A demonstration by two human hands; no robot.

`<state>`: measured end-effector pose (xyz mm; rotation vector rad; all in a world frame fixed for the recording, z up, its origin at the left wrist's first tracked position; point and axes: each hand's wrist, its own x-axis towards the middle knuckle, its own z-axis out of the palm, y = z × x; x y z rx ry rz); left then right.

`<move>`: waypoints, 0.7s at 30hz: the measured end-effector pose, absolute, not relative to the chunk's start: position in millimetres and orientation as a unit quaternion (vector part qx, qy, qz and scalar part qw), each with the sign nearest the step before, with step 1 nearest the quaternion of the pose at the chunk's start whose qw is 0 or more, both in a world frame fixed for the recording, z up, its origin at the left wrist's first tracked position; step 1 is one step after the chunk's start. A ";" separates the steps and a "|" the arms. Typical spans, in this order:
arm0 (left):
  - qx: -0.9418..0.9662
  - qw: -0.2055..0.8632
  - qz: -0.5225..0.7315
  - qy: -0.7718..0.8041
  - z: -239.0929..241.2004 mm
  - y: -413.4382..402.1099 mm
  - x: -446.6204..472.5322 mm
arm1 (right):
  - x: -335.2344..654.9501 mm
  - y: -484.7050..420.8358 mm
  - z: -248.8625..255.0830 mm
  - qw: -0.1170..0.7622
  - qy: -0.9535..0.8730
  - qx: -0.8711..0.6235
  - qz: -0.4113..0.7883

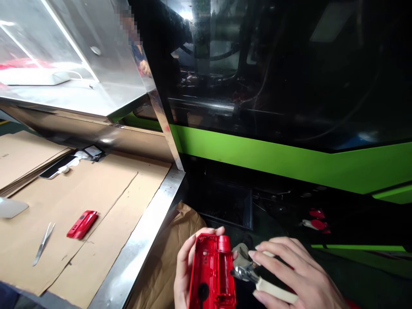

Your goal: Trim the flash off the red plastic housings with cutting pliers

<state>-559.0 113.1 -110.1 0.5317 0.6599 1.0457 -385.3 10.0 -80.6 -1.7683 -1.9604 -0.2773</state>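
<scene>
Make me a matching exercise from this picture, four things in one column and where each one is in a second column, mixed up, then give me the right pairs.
Things:
1. red plastic housing
2. cutters
3. tweezers
4. small red part

Places:
A. lying on the cardboard, right of the tweezers
B. held in the left hand
C. lying on the cardboard near its left edge
D. gripped in the right hand, tip at the housing

Pairs: 1-B, 2-D, 3-C, 4-A
</scene>
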 end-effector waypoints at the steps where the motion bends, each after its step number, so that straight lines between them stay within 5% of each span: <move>1: 0.249 0.784 0.484 0.299 -110.0 112.8 -559.1 | -384.9 9.5 -81.2 0.241 -0.717 -0.646 -0.100; 21: 0.278 0.803 0.456 0.266 -120.3 113.7 -561.8 | -395.0 7.7 -80.2 0.279 -0.666 -0.685 -0.096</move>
